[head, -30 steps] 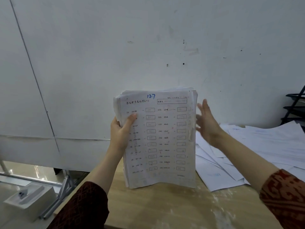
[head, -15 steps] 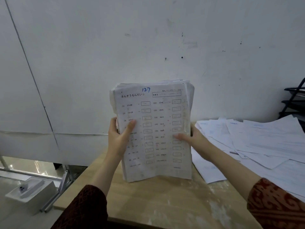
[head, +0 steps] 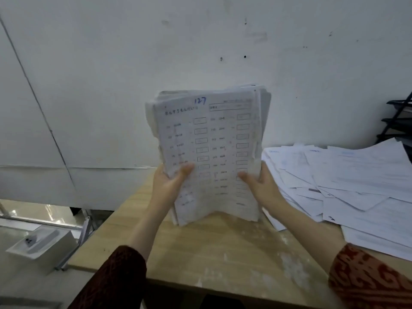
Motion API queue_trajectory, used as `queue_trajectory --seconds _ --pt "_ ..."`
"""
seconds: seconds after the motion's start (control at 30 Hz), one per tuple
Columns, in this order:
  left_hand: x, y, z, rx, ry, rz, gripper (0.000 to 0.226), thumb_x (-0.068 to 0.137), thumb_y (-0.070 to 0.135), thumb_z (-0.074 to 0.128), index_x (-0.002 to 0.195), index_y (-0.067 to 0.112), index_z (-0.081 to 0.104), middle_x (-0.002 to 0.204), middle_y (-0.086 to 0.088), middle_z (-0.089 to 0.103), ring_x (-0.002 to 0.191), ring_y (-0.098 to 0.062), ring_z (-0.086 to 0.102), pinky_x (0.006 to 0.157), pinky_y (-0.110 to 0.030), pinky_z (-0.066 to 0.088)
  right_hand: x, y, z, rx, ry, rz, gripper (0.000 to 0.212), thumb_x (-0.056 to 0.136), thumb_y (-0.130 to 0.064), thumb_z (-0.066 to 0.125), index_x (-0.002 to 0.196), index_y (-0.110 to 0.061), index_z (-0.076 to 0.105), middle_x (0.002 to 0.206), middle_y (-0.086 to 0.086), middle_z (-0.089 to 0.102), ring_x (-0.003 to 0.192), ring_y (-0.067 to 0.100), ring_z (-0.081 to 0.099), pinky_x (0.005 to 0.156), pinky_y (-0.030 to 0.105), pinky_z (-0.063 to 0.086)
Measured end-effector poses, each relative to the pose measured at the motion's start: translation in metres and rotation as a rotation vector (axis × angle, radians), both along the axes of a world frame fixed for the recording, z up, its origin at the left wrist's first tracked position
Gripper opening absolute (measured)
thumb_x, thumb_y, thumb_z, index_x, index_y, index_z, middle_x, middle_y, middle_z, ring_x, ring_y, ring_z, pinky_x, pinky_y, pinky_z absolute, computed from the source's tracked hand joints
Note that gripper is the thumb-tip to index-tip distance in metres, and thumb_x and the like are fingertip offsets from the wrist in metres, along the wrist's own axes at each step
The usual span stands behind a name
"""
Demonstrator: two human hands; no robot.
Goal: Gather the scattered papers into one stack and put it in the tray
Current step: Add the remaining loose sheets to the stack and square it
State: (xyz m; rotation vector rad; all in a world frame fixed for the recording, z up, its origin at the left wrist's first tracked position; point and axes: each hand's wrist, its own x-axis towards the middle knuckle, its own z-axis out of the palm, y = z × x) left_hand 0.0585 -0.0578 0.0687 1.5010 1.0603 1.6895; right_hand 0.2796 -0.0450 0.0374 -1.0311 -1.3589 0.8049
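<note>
Standing upright on desk [head: 223, 246], thick ragged-edged worksheet stack [head: 214, 152], gripped both sides

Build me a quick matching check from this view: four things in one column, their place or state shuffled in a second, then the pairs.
Things
1. stack of worksheets
2. loose papers
3. black tray rack
4. white box

Places or states
A. spread overlapping on the table's right side
B. on the floor, lower left
C. at the right edge, against the wall
D. held upright, bottom edge on the table

Pairs: 1-D, 2-A, 3-C, 4-B

The left hand and right hand grip the stack's sides, thumbs on the front sheet.
</note>
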Motion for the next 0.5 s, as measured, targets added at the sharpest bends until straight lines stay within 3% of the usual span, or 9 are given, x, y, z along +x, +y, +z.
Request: queue_trajectory --seconds 0.1,0.2,0.33,0.5 --pt "-0.006 0.000 -0.026 -0.105 0.107 0.007 0.049 0.072 0.034 0.075 0.116 0.016 0.061 0.105 0.008 0.068 0.094 -0.007 0.067 0.071 -0.016 0.056 0.006 -0.007 -0.031 -0.049 -0.139 0.067 0.046 0.091 -0.036 0.057 0.131 -0.024 0.038 0.127 -0.010 0.053 0.120 0.013 0.052 0.099 0.040 0.048" --pt "-0.005 0.006 -0.017 -0.227 0.028 -0.030 0.041 0.075 0.026 0.076 0.111 0.013 0.061 0.099 0.002 0.070 0.088 -0.015 0.070 0.064 -0.019 0.057 0.013 -0.009 -0.023 -0.017 -0.185 0.034 0.047 0.093 -0.033 0.054 0.136 -0.023 0.039 0.131 -0.008 0.053 0.120 0.010 0.051 0.100 0.033 0.045" --pt "0.009 0.022 0.001 -0.343 -0.077 -0.192 0.033 0.083 0.016 0.070 0.114 0.017 0.059 0.101 -0.001 0.072 0.085 -0.017 0.073 0.060 -0.027 0.059 0.035 -0.006 0.004 -0.011 -0.175 -0.004 0.036 0.094 -0.026 0.054 0.128 -0.017 0.048 0.119 -0.009 0.059 0.109 0.007 0.057 0.088 0.021 0.048" --pt "0.055 0.056 -0.018 -0.595 -0.116 -0.313 0.045 0.084 0.017 0.070 0.126 0.009 0.055 0.110 -0.010 0.070 0.093 -0.027 0.071 0.069 -0.036 0.058 0.090 -0.001 0.017 -0.263 -0.373 -0.086 0.016 0.095 -0.027 0.052 0.106 -0.018 0.058 0.101 -0.006 0.062 0.090 0.013 0.060 0.066 0.020 0.045"
